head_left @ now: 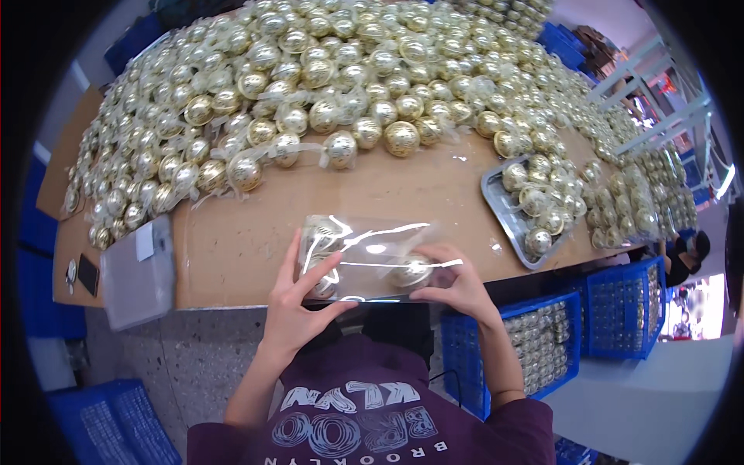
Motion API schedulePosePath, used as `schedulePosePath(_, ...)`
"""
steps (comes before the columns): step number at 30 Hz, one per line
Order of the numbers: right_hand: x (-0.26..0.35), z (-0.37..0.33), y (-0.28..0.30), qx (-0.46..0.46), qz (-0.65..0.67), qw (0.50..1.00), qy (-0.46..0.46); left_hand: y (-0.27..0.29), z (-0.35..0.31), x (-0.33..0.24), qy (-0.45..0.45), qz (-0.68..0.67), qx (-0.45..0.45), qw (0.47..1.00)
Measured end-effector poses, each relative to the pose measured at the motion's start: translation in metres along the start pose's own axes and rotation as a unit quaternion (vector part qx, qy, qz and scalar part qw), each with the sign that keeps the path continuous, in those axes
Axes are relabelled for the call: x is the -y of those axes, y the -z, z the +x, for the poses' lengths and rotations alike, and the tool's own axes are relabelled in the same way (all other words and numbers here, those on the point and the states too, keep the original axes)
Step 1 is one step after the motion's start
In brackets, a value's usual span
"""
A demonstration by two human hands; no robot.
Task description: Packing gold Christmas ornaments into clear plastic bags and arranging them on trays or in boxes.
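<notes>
In front of me at the table's near edge is a clear plastic box (364, 267) with bright glare on it. Patterned gold balls (322, 285) sit in its left end. My left hand (298, 298) grips that end, fingers along the side and top, thumb at the near edge. At the other end my right hand (457, 283) is closed around another gold ball (412, 270), fingers and thumb on either side of it. The fingertips seem to be behind the clear plastic; glare hides whether they are fully inside.
A large heap of bagged gold balls (318, 74) covers the far table (232, 256). A metal tray (496, 203) of balls lies at right. At left are a clear plastic bin (139, 275) and a phone (87, 275). Blue crates (573, 318) stand below on the right.
</notes>
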State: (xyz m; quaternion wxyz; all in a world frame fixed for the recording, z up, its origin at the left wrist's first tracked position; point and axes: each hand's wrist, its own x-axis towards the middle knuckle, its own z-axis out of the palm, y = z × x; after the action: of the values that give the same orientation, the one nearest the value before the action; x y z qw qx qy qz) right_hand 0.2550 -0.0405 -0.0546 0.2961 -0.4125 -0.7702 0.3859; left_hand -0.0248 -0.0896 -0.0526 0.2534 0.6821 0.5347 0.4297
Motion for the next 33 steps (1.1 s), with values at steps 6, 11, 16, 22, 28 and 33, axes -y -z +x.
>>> schedulePosePath(6, -0.009, 0.048, -0.045, -0.003, 0.14, 0.987, -0.085, 0.005, 0.003, -0.003, -0.012, -0.015, 0.053, 0.998)
schedulePosePath(11, -0.018, 0.055, -0.043, 0.027, 0.07, 0.997, -0.027, 0.014, 0.023, -0.011, -0.138, 0.15, 0.073, 0.976)
schedulePosePath(16, -0.02, 0.067, 0.048, 0.098, 0.28, 0.931, -0.214, 0.017, 0.029, -0.012, -0.205, 0.225, 0.134, 0.943)
schedulePosePath(22, -0.004, 0.174, 0.036, -0.164, -0.457, 0.874, 0.019, 0.013, 0.041, -0.024, -0.215, 0.233, 0.112, 0.942)
schedulePosePath(28, -0.013, 0.18, 0.045, -0.049, -0.42, 0.906, -0.029, 0.004, 0.073, -0.017, -0.195, 0.218, 0.128, 0.948)
schedulePosePath(33, -0.019, 0.076, 0.055, -0.081, 0.232, 0.969, -0.037, -0.016, 0.081, -0.009, -0.192, 0.211, 0.073, 0.956)
